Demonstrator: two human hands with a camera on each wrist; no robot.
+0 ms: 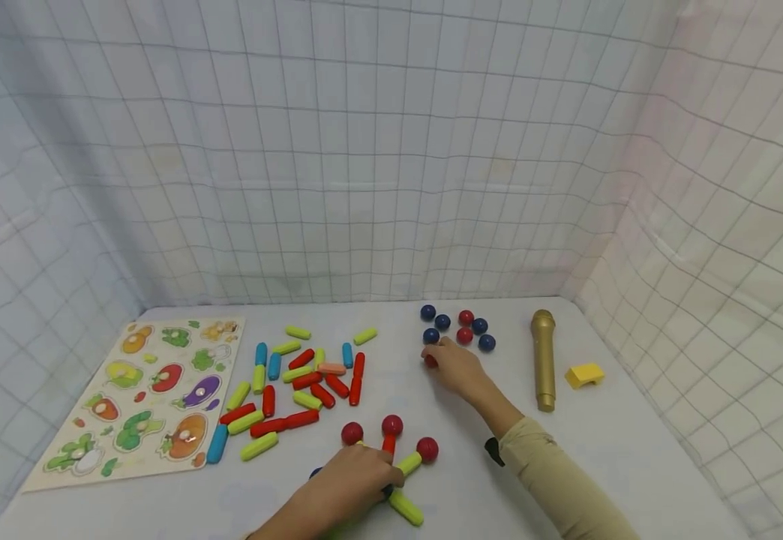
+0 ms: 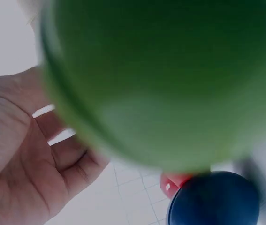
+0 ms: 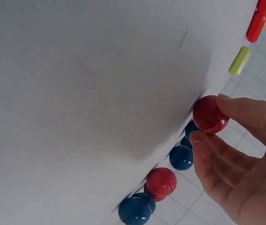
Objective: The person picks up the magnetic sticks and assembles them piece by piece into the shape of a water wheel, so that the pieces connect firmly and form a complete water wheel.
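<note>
My right grip is pinching a red ball in the head view, just below the cluster of loose balls at upper centre of the tabletop. My left grip, at the bottom, is grasping the stick-and-ball build; three red balls are already topping it, and I judge many sticks and balls are waiting.

In the left wrist view, I am seeing curled fingers beside a blurred green stick.

In the right wrist view, fingertips are closing on the red ball at centre right.
</note>
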